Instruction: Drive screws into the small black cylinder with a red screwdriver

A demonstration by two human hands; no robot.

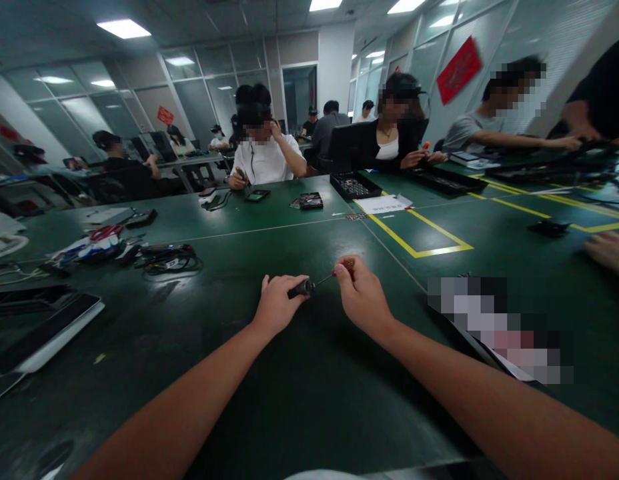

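Observation:
My left hand (pixel 278 303) is closed around a small black cylindrical object (pixel 302 289), whose round end faces right; its exact kind does not show. My right hand (pixel 360 293) grips a screwdriver by its reddish-brown handle (pixel 348 265). From that hand the thin metal shaft (pixel 324 279) runs down and left to the end of the black cylinder. Whether the tip touches the cylinder or sits inside it is too small to tell. Both hands are just over the green tabletop (pixel 289 387).
Tangled cables (pixel 172 260) and tools with red handles (pixel 107 232) lie at left, near a white-edged flat device (pixel 49 333). A blurred-out item (pixel 494 333) rests at right. Farther off are black parts trays (pixel 355 185), a paper sheet (pixel 383 203) and yellow tape lines (pixel 442 252). Several people sit around.

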